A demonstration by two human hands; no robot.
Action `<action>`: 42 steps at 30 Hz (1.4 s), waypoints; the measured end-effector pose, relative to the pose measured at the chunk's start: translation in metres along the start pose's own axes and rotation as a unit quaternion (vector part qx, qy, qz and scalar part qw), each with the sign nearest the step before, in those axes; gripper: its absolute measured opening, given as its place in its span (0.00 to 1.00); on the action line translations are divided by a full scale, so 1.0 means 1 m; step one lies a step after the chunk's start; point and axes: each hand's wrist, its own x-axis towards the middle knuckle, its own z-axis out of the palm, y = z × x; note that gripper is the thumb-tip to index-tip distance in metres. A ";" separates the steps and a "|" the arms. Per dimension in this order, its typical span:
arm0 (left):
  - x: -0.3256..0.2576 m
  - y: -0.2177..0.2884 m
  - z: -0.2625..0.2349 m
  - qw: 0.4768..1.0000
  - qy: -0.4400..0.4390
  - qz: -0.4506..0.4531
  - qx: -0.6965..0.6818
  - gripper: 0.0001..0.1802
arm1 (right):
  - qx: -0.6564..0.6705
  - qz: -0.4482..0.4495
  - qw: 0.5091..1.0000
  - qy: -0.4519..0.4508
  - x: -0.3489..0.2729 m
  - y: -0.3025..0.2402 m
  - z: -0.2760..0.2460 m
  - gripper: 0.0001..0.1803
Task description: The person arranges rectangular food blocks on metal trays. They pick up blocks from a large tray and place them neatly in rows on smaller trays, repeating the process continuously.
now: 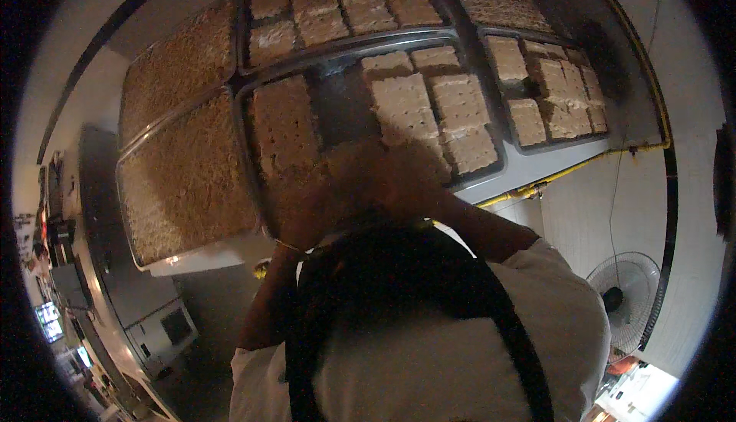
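**Hands at the tray of cut squares**

Both hands meet over the near edge of the middle metal tray (pixel 337 108) on the worktop (pixel 537 169). The left hand (pixel 322 192) and the right hand (pixel 399 177) look dark and blurry, so I cannot tell if each grip is spread or pinching. Pale cut squares (pixel 429 115) lie in the tray, just past the hands. A fan (pixel 625 295) stands down by the worktop's right end.

Commercial bakery kitchen, steel trays (pixel 360 42) of cut slabs (pixel 460 108)
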 end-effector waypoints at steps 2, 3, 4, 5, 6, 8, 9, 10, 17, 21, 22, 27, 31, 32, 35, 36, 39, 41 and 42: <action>-0.011 -0.031 -0.028 0.973 -0.006 -0.021 0.231 0.21 | 0.102 0.042 0.994 -0.016 0.006 -0.001 0.002 0.28; -0.011 -0.046 -0.041 0.969 0.026 -0.061 0.239 0.20 | 0.151 0.066 0.986 -0.021 0.012 -0.002 0.003 0.28; -0.011 -0.059 -0.054 0.963 0.057 -0.101 0.245 0.18 | 0.191 0.056 0.980 0.001 0.018 -0.001 0.003 0.28; -0.008 -0.070 -0.062 0.967 0.125 -0.172 0.142 0.17 | 0.084 -0.001 0.996 0.018 0.032 -0.001 0.006 0.28; -0.003 -0.078 -0.066 0.952 0.189 -0.239 0.034 0.15 | -0.031 -0.092 0.994 0.058 0.051 -0.002 0.015 0.28; 0.005 -0.089 -0.073 0.927 0.204 -0.240 -0.202 0.14 | -0.073 -0.091 0.993 0.008 0.086 -0.003 0.025 0.27; 0.012 -0.092 -0.078 0.944 0.199 -0.195 -0.179 0.15 | 0.001 0.003 0.997 -0.079 0.105 -0.003 0.028 0.27; 0.019 -0.095 -0.081 0.957 0.195 -0.149 -0.156 0.16 | 0.047 0.108 0.978 -0.172 0.121 -0.005 0.032 0.27; 0.055 -0.107 -0.095 0.952 0.130 -0.277 -0.035 0.26 | 0.398 0.241 0.883 -0.056 0.133 -0.019 0.054 0.31; 0.061 -0.113 -0.093 0.985 0.081 -0.148 0.048 0.26 | 0.442 0.122 0.889 -0.010 0.139 -0.009 0.076 0.29; 0.063 -0.115 -0.093 0.988 0.075 -0.129 0.043 0.26 | 0.413 0.085 0.907 0.008 0.142 -0.004 0.081 0.29; 0.077 -0.127 -0.096 0.988 0.065 -0.142 0.016 0.26 | 0.466 0.131 0.874 0.049 0.146 0.000 0.098 0.27; 0.079 -0.137 -0.098 0.987 0.049 -0.150 0.034 0.26 | 0.686 0.242 0.686 0.000 0.132 -0.006 0.090 0.23; 0.078 -0.140 -0.097 0.987 0.046 -0.150 0.035 0.26 | 0.669 0.200 0.715 -0.015 0.129 -0.006 0.086 0.23; 0.073 -0.147 -0.097 0.988 0.047 -0.137 0.052 0.26 | 0.552 0.109 0.826 -0.042 0.125 -0.012 0.076 0.24; 0.071 -0.150 -0.097 0.988 0.048 -0.132 0.059 0.26 | 0.494 0.043 0.868 -0.044 0.123 -0.014 0.072 0.24; 0.059 -0.157 -0.099 0.985 0.036 -0.101 0.132 0.26 | 0.577 0.112 0.808 -0.041 0.124 -0.022 0.064 0.25; 0.054 -0.155 -0.099 0.976 0.003 -0.087 0.199 0.26 | 0.642 0.225 0.732 -0.045 0.126 -0.028 0.059 0.26; 0.055 -0.152 -0.100 0.972 -0.017 -0.093 0.214 0.26 | 0.651 0.265 0.710 -0.043 0.130 -0.030 0.057 0.27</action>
